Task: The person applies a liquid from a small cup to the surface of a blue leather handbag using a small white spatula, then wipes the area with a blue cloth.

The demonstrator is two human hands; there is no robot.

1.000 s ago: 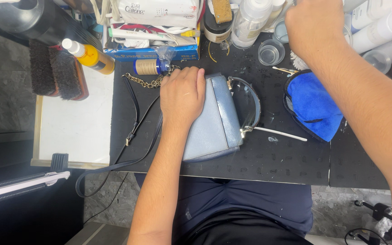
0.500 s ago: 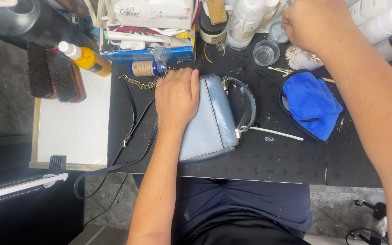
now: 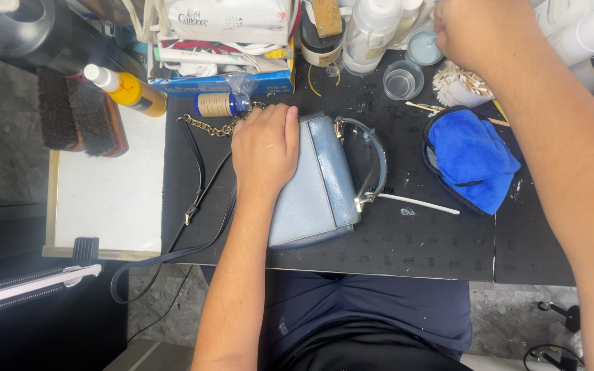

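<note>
The pale blue leather handbag point(image 3: 317, 185) was pinned flat under the left hand point(image 3: 264, 148) (palm spread, unclenched); the right hand point(image 3: 479, 31), grip unclear, reached beside a small round light-blue dish point(image 3: 422, 48).

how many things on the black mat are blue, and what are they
Blue bag: 1, under the left hand
Blue cloth: 1
Blue-capped small bottle: 1
Total: 3
The right hand is up among the bottles at the back.
</note>
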